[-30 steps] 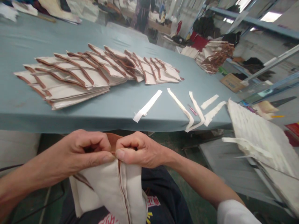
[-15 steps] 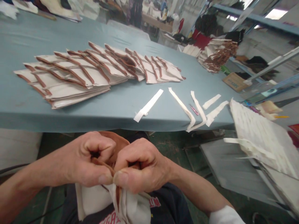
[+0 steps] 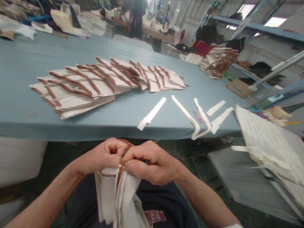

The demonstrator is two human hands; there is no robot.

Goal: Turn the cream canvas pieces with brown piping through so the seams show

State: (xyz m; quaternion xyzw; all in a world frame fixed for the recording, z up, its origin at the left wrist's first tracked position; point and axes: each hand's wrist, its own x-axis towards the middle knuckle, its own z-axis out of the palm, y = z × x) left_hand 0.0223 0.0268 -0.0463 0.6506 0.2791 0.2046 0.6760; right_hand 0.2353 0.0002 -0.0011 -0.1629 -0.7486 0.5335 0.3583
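Both my hands are closed on one cream cloth bag point(image 3: 123, 199) with brown trim, held over my lap below the table edge. My left hand point(image 3: 103, 156) pinches its top edge from the left. My right hand point(image 3: 152, 163) pinches the same edge from the right, thumb pressed against the cloth. The two hands touch each other. The cloth hangs down bunched between my forearms.
A blue-grey table point(image 3: 26, 107) carries a fanned row of cream bags with brown trim point(image 3: 95, 84) and several loose white fabric strips point(image 3: 190, 115) near its front edge. A stack of cream pieces point(image 3: 266, 139) lies at the right. Another pile of bags point(image 3: 218, 61) sits far right.
My hands have drawn closer together and bunched the bag's top edge tighter. The view has tilted up a little, so the table sits lower in frame.
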